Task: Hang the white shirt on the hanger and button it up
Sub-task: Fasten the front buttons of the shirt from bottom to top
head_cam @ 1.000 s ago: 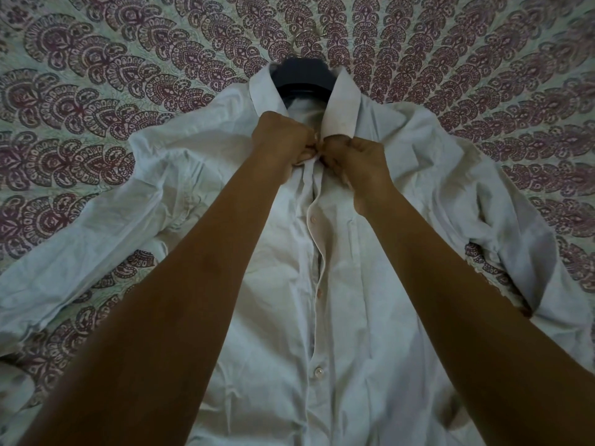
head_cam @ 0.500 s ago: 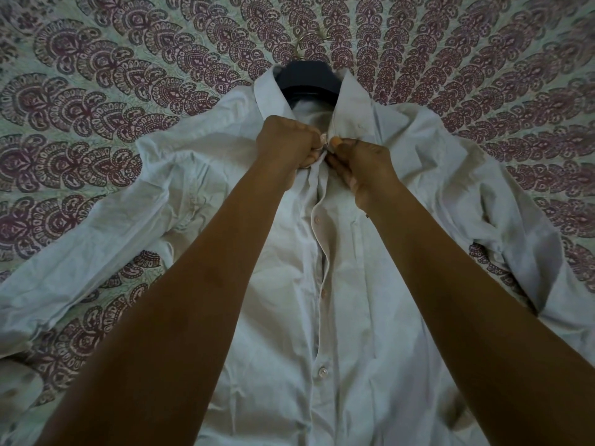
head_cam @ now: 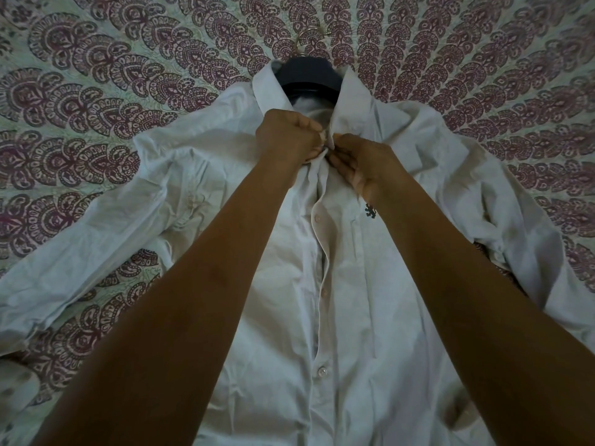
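The left hand [head_cam: 286,140] and right hand [head_cam: 360,162], fingers curled, each pinch one front edge of the white shirt [head_cam: 354,317]. The place to button lies between them, at the far end.

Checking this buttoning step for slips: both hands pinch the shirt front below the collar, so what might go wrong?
The left hand and right hand cover the spot they pinch, so a button may miss its hole. Tugging the white shirt could shift its collar off the dark hanger lying on the patterned cloth.

Patterned bedspread [head_cam: 96,101], maroon paisley fan motifs on pale green, radiating rows, spread flat
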Tool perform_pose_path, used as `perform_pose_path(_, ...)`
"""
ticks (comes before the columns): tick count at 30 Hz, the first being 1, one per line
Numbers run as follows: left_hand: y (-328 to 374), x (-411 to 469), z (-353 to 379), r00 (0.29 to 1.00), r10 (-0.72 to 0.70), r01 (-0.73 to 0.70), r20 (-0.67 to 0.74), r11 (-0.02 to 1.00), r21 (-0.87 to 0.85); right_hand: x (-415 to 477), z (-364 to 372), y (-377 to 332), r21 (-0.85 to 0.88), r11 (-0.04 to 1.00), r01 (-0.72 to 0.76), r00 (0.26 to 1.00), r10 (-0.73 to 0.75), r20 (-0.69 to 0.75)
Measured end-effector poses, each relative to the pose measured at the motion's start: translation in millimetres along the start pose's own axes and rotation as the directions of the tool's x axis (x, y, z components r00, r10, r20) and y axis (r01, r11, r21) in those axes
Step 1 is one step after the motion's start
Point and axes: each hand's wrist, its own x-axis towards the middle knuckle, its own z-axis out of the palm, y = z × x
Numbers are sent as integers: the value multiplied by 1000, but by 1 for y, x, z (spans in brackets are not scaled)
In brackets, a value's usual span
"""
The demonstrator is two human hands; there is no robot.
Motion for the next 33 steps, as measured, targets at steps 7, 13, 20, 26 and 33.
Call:
perform_pose_path(7, 1, -5, 4, 989, 148, -142, -23, 975, 169, 3, 2, 5, -109, 993, 51, 998, -54, -20)
perform_pose_path(13, 0, -2, 3, 992, 123, -120, -4, 979, 163, -1, 4, 11, -205, 970, 127, 990, -137, -34)
perform_pose_path(20, -4, 6, 5, 984, 173, -161, -29, 954, 251, -3, 3, 16, -173, 964, 204, 979, -205, 12)
perform_pose_path(26, -11, 4, 11, 974, 178, -147, -137, 966, 211, -3, 7, 25, -306, 885, 351, 922, -384, -53)
perform_pose_path(33, -9, 2, 12, 977, 176, -146, -117, 963, 228, 1, 15, 41, -526, 734, 429, 800, -579, -157)
